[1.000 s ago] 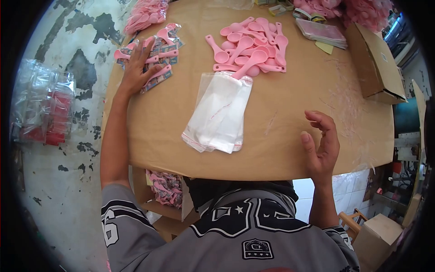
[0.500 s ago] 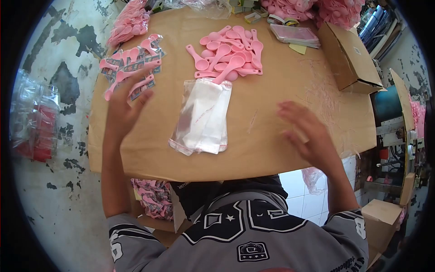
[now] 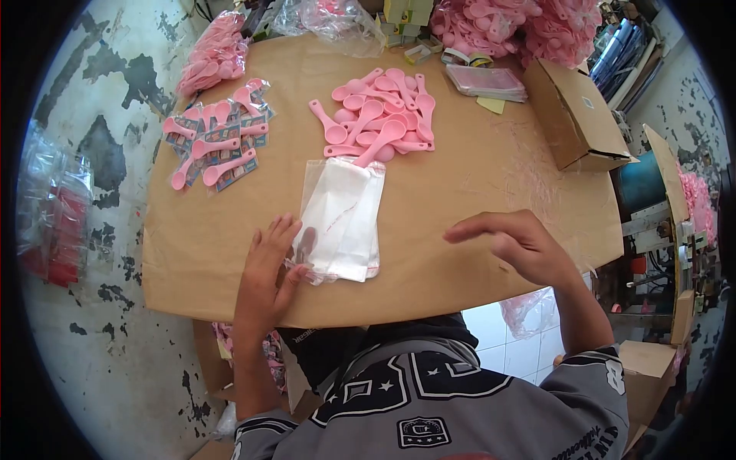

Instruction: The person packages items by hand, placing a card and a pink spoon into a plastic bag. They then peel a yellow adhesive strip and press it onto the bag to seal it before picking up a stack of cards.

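A stack of clear plastic bags point(image 3: 341, 222) lies in the middle of the brown-covered table. My left hand point(image 3: 268, 268) is at the stack's lower left corner, fingers stretched out and thumb apart, holding nothing. To the right of the bags, my right hand point(image 3: 521, 241) hovers with fingers extended and the thumb below them, also holding nothing. Just beyond the bags sits a loose pile of pink measuring spoons point(image 3: 383, 115); the handle of one reaches the bags' upper edge. At the left lie several pink spoons with printed cards point(image 3: 218, 138), seemingly in clear bags.
A bag of pink spoons point(image 3: 215, 57) lies at the far left, and larger bags of them point(image 3: 483, 27) stand at the back right. A cardboard box point(image 3: 579, 115) borders the table's right side near a stack of clear packaging point(image 3: 487, 82). Thin plastic scraps litter the right side.
My left hand has come away from the carded spoons, toward me and right, to the bag stack. My right hand has moved slightly nearer me. The camera view has shifted a little.
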